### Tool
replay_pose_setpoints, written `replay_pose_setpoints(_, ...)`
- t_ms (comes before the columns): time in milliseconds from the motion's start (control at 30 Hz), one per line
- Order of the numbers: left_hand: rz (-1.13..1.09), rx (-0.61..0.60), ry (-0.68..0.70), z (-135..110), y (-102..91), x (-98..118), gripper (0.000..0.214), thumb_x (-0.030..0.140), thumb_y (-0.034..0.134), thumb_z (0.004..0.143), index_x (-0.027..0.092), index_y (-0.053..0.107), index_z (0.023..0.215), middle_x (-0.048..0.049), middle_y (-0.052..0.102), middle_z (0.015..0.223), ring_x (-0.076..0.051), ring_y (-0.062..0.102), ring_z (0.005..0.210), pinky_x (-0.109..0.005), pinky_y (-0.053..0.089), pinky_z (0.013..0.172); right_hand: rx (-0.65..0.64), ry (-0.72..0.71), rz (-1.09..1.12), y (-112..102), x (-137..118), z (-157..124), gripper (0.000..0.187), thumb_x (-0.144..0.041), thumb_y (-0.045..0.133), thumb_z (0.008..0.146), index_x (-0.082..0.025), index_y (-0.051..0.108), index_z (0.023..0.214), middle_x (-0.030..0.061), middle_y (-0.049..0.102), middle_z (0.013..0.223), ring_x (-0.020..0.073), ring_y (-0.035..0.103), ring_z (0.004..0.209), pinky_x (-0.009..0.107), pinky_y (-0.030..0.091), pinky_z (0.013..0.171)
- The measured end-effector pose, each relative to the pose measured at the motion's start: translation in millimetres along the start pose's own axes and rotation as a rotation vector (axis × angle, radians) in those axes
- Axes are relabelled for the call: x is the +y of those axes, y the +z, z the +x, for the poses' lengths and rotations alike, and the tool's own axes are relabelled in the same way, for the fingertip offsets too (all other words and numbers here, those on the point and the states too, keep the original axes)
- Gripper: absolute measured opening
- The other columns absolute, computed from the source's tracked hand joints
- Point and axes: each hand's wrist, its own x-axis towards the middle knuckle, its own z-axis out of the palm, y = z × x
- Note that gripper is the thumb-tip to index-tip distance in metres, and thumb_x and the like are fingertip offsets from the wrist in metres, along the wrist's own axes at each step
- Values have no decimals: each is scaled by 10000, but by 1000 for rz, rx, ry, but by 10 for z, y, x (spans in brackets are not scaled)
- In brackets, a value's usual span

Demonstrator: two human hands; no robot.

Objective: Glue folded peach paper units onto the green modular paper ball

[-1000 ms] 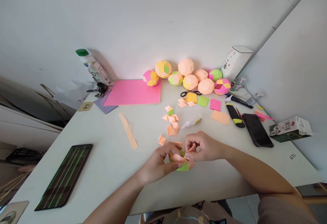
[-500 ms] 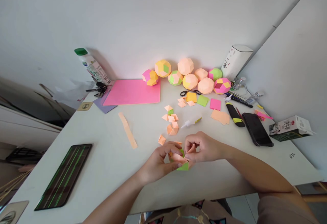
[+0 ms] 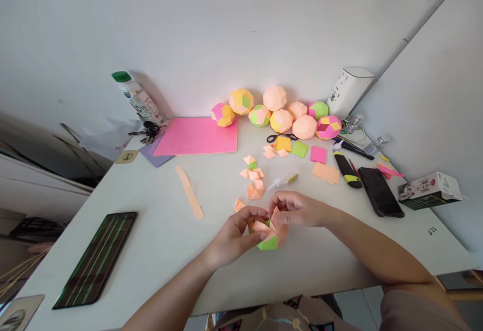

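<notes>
Curling round the left side of a green-and-peach paper shape (image 3: pixel 268 243), your left hand (image 3: pixel 234 238) steadies it; your right hand (image 3: pixel 302 209) pinches its peach flap (image 3: pixel 275 222). The top gapes, seemingly unfinished; loose folded pieces (image 3: pixel 255 190) lie beyond your left hand, closed balls (image 3: pixel 274 98) farther off.

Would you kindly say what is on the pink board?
A pink-and-yellow ball rests on the pink board, at its far right corner; the patch beneath the ball is hidden.
</notes>
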Motion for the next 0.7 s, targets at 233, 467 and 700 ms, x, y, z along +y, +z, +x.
replay_pose_setpoints(233, -165, -9, -18, 13, 1, -12, 254, 311, 674, 775, 191, 589, 982, -64, 586, 989, -163, 544, 867, -274, 423, 719, 23, -50, 39, 68, 26, 34, 264, -257, 692, 742, -160, 522, 920, -24, 567, 755, 70, 498, 622, 204, 399, 579)
replay_pose_setpoints(467, -206, 6, 1, 8, 20, -19, 217, 273, 684, 771, 194, 598, 954, -46, 595, 944, -158, 555, 859, -274, 428, 718, 67, -74, -1, 137, 20, 21, 238, -230, 683, 731, -160, 534, 903, -42, 515, 711, 58, 414, 568, 197, 358, 535)
replay_pose_setpoints(700, -224, -9, 20, 9, 15, -51, 264, 234, 691, 766, 201, 583, 1004, -40, 621, 904, -150, 570, 828, -260, 436, 688, 45, -50, 40, 159, 47, 33, 285, -281, 708, 719, -164, 523, 901, -32, 525, 724, 74, 452, 600, 213, 381, 564)
